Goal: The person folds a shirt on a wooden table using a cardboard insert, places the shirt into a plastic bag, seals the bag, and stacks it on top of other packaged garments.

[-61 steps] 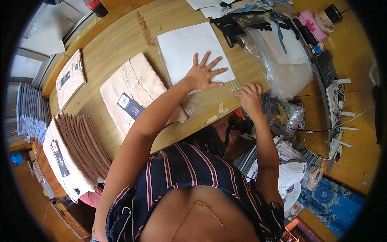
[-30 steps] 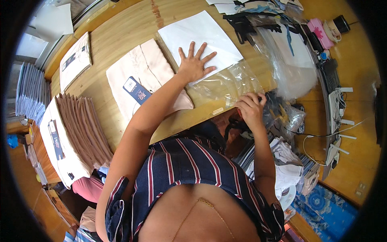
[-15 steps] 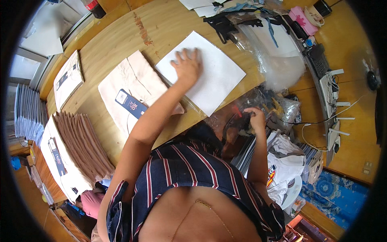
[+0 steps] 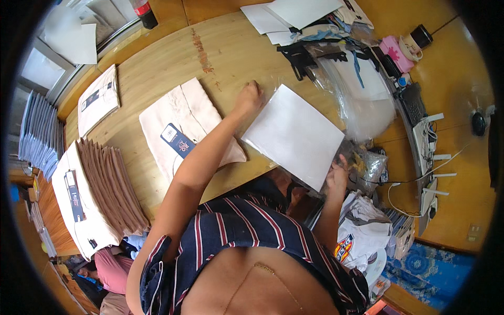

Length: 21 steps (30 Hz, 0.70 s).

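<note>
A white rectangular sheet [image 4: 296, 136] in what looks like a clear plastic bag is tilted over the table's near right edge. My left hand [image 4: 251, 98] is closed at the bag's far left side, where clear film shows beside the fingers. At the opposite, near right side, my right hand [image 4: 337, 174] grips the bag's edge; part of its fingers is hidden. Left of the sheet lies a folded pale pink garment [image 4: 194, 110] with a dark blue tag [image 4: 177, 140], and my left forearm crosses over its right part.
A tall stack of folded garments [image 4: 110, 184] stands at the left, with another folded garment [image 4: 100, 100] behind it. Clear plastic bags [image 4: 362, 105] and dark straps [image 4: 296, 58] lie at the right. Beyond them are a telephone [image 4: 412, 100] and cables. White clothes [image 4: 362, 226] sit beside my right arm.
The white sheet has shifted right and toward me, over the table edge. My left hand has gone from spread flat on it to closed beside it. My right hand now grips its edge.
</note>
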Each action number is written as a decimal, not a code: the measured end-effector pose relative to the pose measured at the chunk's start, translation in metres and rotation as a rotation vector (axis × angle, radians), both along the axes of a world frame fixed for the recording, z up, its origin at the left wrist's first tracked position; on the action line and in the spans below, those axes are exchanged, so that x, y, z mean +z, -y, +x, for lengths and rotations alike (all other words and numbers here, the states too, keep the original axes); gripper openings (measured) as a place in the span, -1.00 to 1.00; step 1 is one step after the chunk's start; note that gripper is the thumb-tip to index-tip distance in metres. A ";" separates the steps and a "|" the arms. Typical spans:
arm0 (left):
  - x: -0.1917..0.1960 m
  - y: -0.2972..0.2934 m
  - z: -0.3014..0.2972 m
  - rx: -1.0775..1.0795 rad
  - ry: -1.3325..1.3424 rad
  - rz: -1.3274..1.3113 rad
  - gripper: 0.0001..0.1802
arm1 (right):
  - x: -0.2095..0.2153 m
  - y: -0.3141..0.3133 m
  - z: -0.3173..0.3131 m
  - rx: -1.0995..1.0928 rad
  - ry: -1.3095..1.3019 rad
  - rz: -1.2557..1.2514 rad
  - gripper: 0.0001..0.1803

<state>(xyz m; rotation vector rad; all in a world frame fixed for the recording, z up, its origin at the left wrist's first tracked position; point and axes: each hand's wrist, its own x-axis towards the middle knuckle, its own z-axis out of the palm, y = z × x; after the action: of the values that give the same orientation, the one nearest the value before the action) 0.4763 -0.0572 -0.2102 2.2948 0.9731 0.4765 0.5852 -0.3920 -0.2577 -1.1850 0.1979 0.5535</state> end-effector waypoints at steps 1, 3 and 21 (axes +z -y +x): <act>0.004 0.001 -0.002 0.080 0.111 -0.082 -0.82 | 0.013 -0.001 -0.001 0.040 -0.065 0.039 -0.56; 0.026 0.005 -0.012 0.056 0.290 -0.360 -0.85 | 0.032 -0.007 -0.001 0.169 -0.150 0.137 -0.53; 0.083 0.096 -0.310 0.944 0.292 0.093 -0.79 | 0.092 -0.200 0.176 0.279 0.677 -0.197 -0.54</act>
<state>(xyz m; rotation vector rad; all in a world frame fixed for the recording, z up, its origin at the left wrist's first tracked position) 0.1663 -0.1536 -0.1272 1.6321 1.8610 1.2055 0.7612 -0.1923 -0.1659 -1.5393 -0.5072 0.3500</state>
